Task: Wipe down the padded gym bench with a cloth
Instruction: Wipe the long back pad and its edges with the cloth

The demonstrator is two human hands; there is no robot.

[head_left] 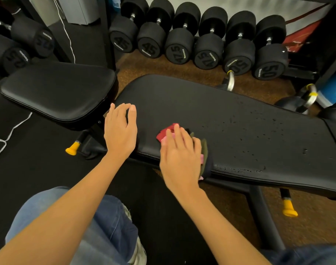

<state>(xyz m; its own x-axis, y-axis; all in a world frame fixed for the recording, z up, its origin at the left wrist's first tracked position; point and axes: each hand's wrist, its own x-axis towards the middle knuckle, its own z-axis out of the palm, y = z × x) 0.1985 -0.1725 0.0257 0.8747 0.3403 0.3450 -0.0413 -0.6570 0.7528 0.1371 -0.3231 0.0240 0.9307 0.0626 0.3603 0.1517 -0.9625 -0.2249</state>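
Red-and-pink cloth (168, 133), soft and limp, lies pinned flat under the right hand (179, 159); fingers spread, pressing. Left hand (120, 131) hovers loosely curled, empty, over slick black bench padding (230, 121) beaded with droplets (259, 129).

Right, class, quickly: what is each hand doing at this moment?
Left hand: open, fingers relaxed, holding nothing, at the end of the bench pad.
Right hand: open, straight fingers pressing the cloth flat on the pad.

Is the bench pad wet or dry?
Wet in part: droplets speckle the pad right of the cloth; the rest looks dry.
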